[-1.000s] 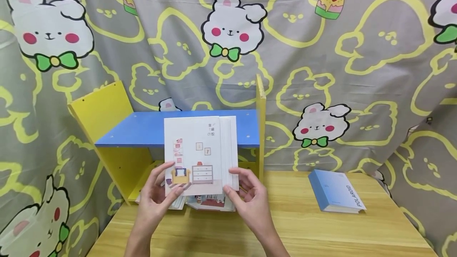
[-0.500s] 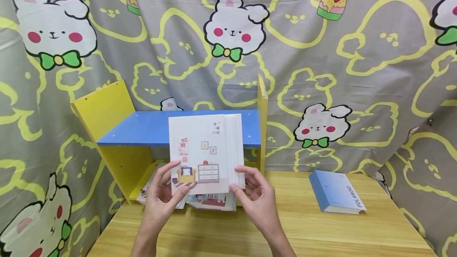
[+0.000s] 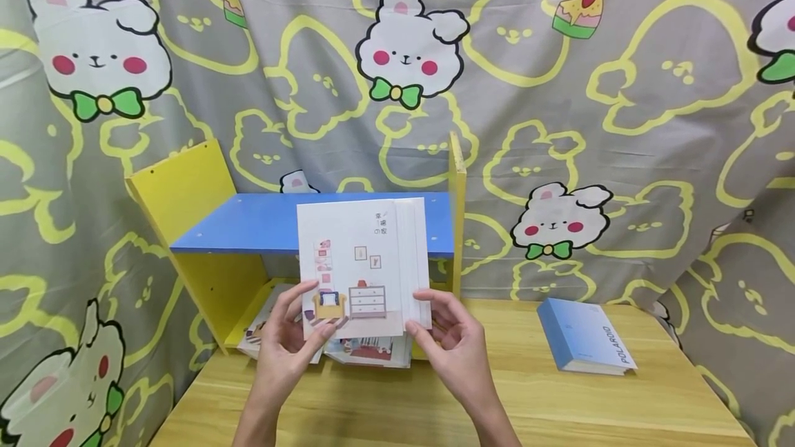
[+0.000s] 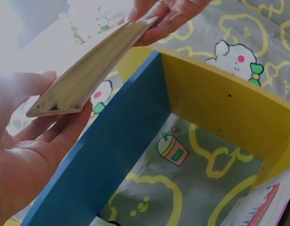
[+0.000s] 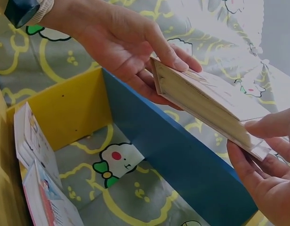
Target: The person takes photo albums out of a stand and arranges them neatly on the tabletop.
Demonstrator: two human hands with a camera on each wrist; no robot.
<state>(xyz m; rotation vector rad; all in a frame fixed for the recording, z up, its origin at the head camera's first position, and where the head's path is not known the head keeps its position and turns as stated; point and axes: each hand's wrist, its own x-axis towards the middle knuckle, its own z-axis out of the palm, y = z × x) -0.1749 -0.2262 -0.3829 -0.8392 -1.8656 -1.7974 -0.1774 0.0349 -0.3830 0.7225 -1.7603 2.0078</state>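
A white, thick, square book [image 3: 354, 226] with a drawn yellow armchair and chest of drawers on its cover is held up before the shelf. My left hand [image 3: 288, 347] pinches its lower left edge, thumb on the front cover. On the opposite edge my right hand [image 3: 456, 347] pinches it the same way, over a layered strip at the cover's right. The left wrist view shows the book's page edges [image 4: 88, 75] between two stiff covers. In the right wrist view the book [image 5: 206, 101] spans between both hands, above the shelf's blue board [image 5: 182, 146].
A shelf with yellow side panels [image 3: 177, 181] stands on the wooden table [image 3: 546, 405]. Illustrated books [image 3: 369, 350] lean in its lower part, partly behind the held book. A blue POLAROID book [image 3: 586, 336] lies at right. A patterned curtain [image 3: 534, 150] hangs behind.
The book and both hands have shifted slightly to the right, uncovering more of a book low at the left of the shelf. Both grips look the same.
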